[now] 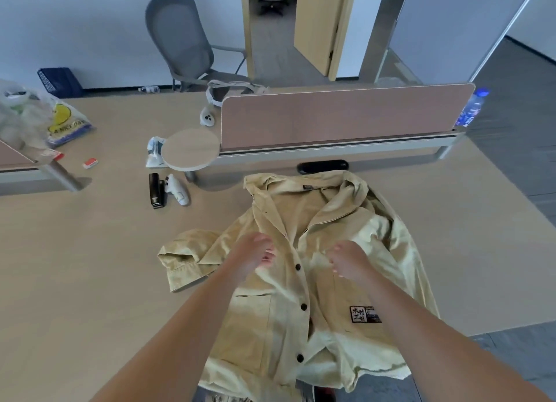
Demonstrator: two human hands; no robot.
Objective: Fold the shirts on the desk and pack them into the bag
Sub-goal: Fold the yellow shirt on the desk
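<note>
Yellow shirt (pixel 328 221) lies beneath left grip (pixel 252 252) and right grip (pixel 346 260); whether either grasps it, I cannot tell.

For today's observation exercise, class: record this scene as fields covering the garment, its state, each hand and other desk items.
garment: yellow shirt
state: unfolded, lying front up on the desk
left hand: over the shirt front, fingers curled, grip unclear
right hand: beside it, likewise
other items: white controller, plastic bag, water bottle
</note>
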